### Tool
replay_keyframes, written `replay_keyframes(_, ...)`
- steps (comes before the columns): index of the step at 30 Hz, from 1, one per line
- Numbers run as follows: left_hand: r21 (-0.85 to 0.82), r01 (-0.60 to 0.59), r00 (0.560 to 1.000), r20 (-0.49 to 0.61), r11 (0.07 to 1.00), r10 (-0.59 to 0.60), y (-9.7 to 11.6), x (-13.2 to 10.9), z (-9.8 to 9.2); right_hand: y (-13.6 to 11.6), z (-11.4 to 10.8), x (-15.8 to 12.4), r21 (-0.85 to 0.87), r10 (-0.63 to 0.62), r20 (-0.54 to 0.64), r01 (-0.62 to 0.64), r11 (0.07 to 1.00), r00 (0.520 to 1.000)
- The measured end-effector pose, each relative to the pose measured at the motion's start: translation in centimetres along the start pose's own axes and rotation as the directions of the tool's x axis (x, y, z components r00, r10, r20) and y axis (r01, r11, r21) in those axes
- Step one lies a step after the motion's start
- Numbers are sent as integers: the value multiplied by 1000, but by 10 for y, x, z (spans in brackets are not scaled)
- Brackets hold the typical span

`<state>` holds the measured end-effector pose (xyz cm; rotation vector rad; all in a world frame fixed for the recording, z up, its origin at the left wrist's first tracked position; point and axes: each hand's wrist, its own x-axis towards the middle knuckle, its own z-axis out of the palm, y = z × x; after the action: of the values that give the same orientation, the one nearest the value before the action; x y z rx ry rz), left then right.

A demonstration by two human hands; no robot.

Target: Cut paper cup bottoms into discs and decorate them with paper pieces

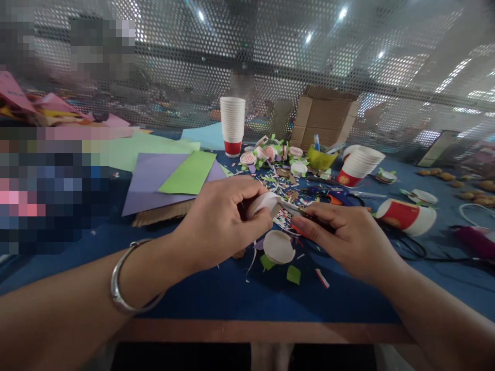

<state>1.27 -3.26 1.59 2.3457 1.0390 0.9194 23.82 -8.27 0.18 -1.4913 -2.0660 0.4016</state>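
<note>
Between the thumb and fingers of my left hand (232,221) is a small white paper cup piece (263,205), curved and partly hidden by the fingers. My right hand (344,234) pinches a slim metal-bladed tool (291,207); its handle is mostly covered, so I cannot tell whether it is scissors or a knife. The blade's tip meets the right edge of the white piece. Just below the hands, a round white cup base (279,247) lies on the blue table, with green paper bits (293,274) beside it.
Purple and green paper sheets (154,180) lie left. Stacked paper cups (232,123) stand behind, near decorated cup bottoms (266,152) and scattered scraps. At right are a yellow container (320,158), tilted cups (361,162), a blue glue gun (334,193), a lying cup (406,216) and cords.
</note>
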Motion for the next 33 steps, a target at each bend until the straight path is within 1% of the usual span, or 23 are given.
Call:
replay_keyframes(7, 10, 31, 999, 26, 999, -31, 0, 0, -1, 2, -1, 0, 21, 19, 46, -20, 1000, 999)
replay_keyframes(15, -7, 21, 999, 28, 1000, -21, -2, 1, -1, 0, -2, 0, 67, 25, 78, -30, 997, 997)
replay_keyframes(17, -51, 49, 997, 55, 997, -46, -4, 2, -1, 1, -2, 1, 75, 27, 97, -35, 997, 995)
replay_keyframes(20, -148, 113, 988, 123, 983, -95, -9, 4, -1, 3, -2, 1, 65, 22, 128, -31, 997, 992)
replay_keyframes(22, -193, 154, 979, 164, 969, -123, -10, 6, -1, 4, -1, 1, 38, 24, 132, -30, 999, 991)
replay_keyframes(25, -229, 204, 967, 197, 952, -160, -10, 7, -2, 4, -1, 0, -2, 33, 119, -33, 999, 992)
replay_keyframes(28, -219, 208, 967, 190, 953, -168, -10, 7, -3, 3, -1, 0, -18, 39, 106, -37, 999, 994)
replay_keyframes(33, -146, 163, 973, 188, 976, -135, -11, 8, -2, 3, -2, -1, -25, 41, 92, -39, 999, 995)
